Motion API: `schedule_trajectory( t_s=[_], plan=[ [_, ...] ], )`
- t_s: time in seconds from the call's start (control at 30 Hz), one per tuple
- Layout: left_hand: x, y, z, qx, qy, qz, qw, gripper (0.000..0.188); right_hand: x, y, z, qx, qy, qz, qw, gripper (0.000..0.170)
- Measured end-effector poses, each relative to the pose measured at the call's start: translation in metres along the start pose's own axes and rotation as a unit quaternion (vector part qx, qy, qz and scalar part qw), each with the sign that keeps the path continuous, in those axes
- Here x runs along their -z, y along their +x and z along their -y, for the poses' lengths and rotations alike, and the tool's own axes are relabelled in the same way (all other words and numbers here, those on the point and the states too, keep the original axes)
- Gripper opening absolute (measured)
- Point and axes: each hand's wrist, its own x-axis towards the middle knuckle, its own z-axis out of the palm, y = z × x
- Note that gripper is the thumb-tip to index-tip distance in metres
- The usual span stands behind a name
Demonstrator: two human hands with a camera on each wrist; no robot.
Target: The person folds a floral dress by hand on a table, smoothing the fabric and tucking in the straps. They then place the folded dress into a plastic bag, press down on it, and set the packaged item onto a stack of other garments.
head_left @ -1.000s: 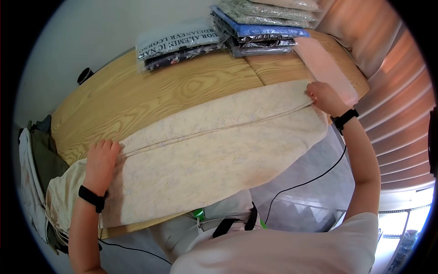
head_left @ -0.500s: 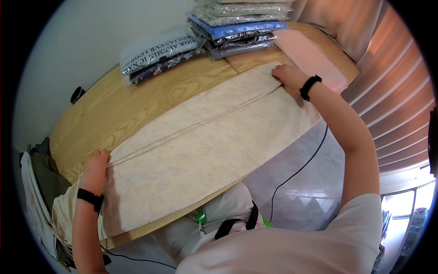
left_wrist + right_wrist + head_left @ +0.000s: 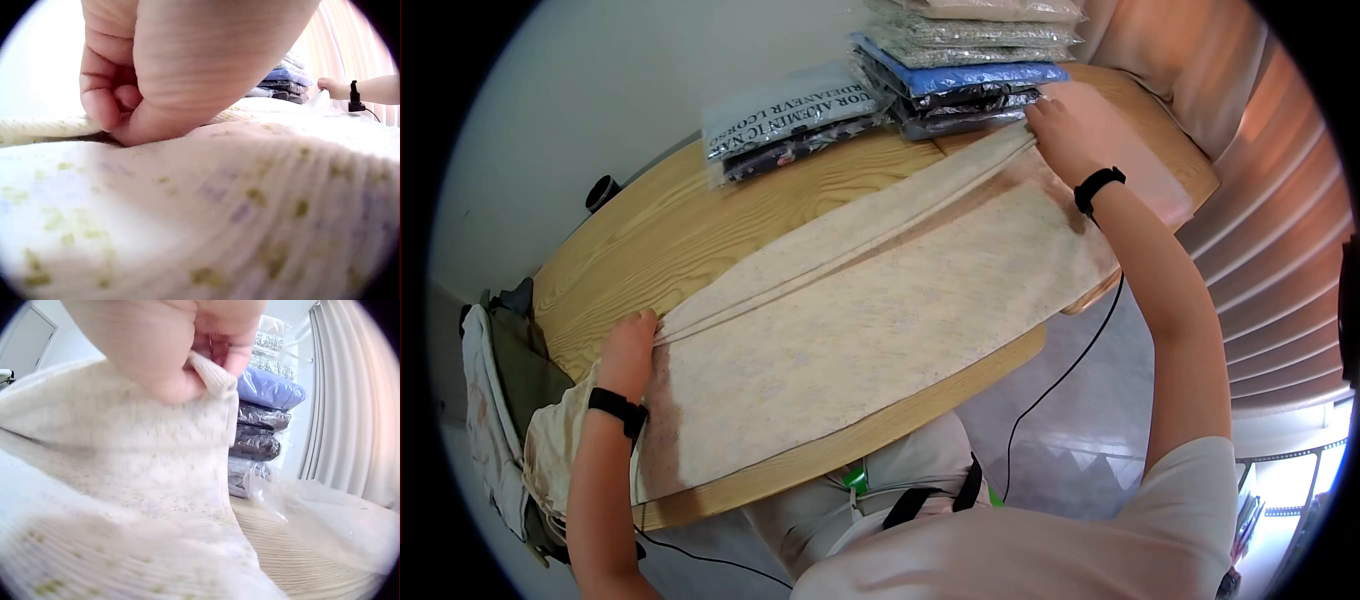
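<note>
Right hand first: its thumb and fingers are closed in a pinch on the far right corner of a cream cloth, raising that edge a little. Left hand, at the left end of the same folded edge, has its fingers curled down and pinches the fabric between thumb and fingertips.

Readable writing sits on a pale blue-grey packet at the far side of the wooden table: two rows of dark capitals under clear film, creased so that only scraps such as "ALEMIN" and "LCOR" come through, and those uncertainly.

Spread along the near side of the table, the cloth slants from near left to far right. It is finely ribbed, with a scattered print of small yellow-green and lilac marks. A narrow fold runs lengthwise by its far edge; left of the left hand the fabric bunches loosely.

Right of the lettered packet stands a stack of film-wrapped packets, a bright blue one among darker and patterned ones. An olive garment lies at the far left.
</note>
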Motion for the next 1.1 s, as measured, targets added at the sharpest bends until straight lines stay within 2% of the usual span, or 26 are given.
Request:
schedule_trajectory(
  t_s=[0.03, 0.1, 0.13, 0.17, 0.33, 0.47, 0.5, 0.53, 0.57, 0.6, 0.63, 0.7, 0.77, 0.8, 0.9, 0.93, 1.0, 1.03, 1.1],
  plan=[
    [0.001, -0.001, -0.001, 0.002, 0.001, 0.000, 1.000, 0.009, 0.008, 0.000, 0.004, -0.005, -0.028, -0.086, 0.996, 0.010],
    [0.002, -0.002, -0.001, 0.008, 0.031, 0.009, 0.999, 0.009, 0.005, -0.007, 0.004, 0.000, -0.040, -0.062, 0.997, 0.007],
    [0.001, -0.002, 0.000, 0.011, 0.031, 0.009, 0.999, 0.009, 0.004, -0.014, 0.004, 0.005, 0.016, 0.076, 0.997, 0.006],
    [-0.001, -0.002, 0.001, 0.004, 0.014, -0.002, 1.000, 0.008, 0.005, -0.018, 0.006, 0.012, 0.072, 0.212, 0.975, 0.006],
    [-0.008, -0.002, 0.001, 0.019, -0.002, -0.005, 1.000, 0.005, 0.008, -0.015, 0.011, 0.003, 0.056, 0.216, 0.975, 0.010],
    [-0.010, -0.008, 0.004, 0.006, -0.033, -0.010, 0.999, 0.009, -0.003, -0.005, 0.007, -0.009, -0.039, 0.204, 0.978, 0.017],
    [-0.008, -0.014, 0.006, -0.030, -0.062, -0.053, 0.996, 0.012, 0.003, -0.007, 0.015, 0.006, -0.059, 0.188, 0.980, 0.018],
    [-0.010, -0.018, 0.011, -0.033, -0.080, -0.051, 0.995, 0.012, -0.014, -0.005, 0.003, 0.008, -0.083, 0.200, 0.976, 0.018],
    [-0.011, -0.019, 0.017, -0.001, -0.039, -0.023, 0.999, 0.013, -0.014, -0.007, 0.005, 0.008, -0.047, 0.181, 0.982, 0.016],
    [-0.011, -0.026, 0.024, 0.014, -0.064, -0.061, 0.996, 0.014, -0.020, -0.009, 0.000, 0.021, -0.029, 0.175, 0.984, 0.012],
    [-0.001, -0.032, 0.027, 0.035, -0.064, -0.063, 0.995, 0.016, -0.030, -0.010, -0.006, 0.012, -0.016, 0.156, 0.987, 0.011],
    [0.010, -0.049, 0.042, 0.070, -0.061, -0.073, 0.993, 0.017, -0.041, -0.013, -0.008, 0.015, 0.008, 0.076, 0.997, 0.005],
    [0.010, -0.065, 0.062, 0.131, -0.011, -0.029, 0.991, 0.017, -0.047, -0.009, -0.019, 0.002, 0.046, 0.125, 0.991, 0.008],
    [0.013, -0.072, 0.069, 0.177, -0.001, -0.020, 0.984, 0.017, -0.054, -0.010, -0.026, 0.017, 0.057, 0.108, 0.992, 0.008],
    [0.008, -0.102, 0.104, 0.243, 0.021, 0.014, 0.970, 0.019, -0.062, -0.012, -0.035, 0.044, 0.065, 0.105, 0.991, 0.009],
    [0.006, -0.111, 0.116, 0.250, 0.025, 0.014, 0.968, 0.019, -0.066, -0.013, -0.038, 0.038, 0.067, 0.104, 0.992, 0.004],
    [0.000, -0.128, 0.134, 0.272, -0.060, 0.135, 0.951, 0.024, -0.072, -0.015, -0.041, 0.035, 0.066, 0.087, 0.993, 0.006],
    [-0.006, -0.135, 0.139, 0.276, -0.059, 0.136, 0.950, 0.024, -0.077, -0.016, -0.045, 0.038, 0.069, 0.085, 0.993, 0.006],
    [-0.018, -0.145, 0.143, 0.292, -0.164, 0.075, 0.939, 0.026, -0.089, -0.014, -0.060, 0.050, 0.053, 0.112, 0.991, 0.007]
  ],
)
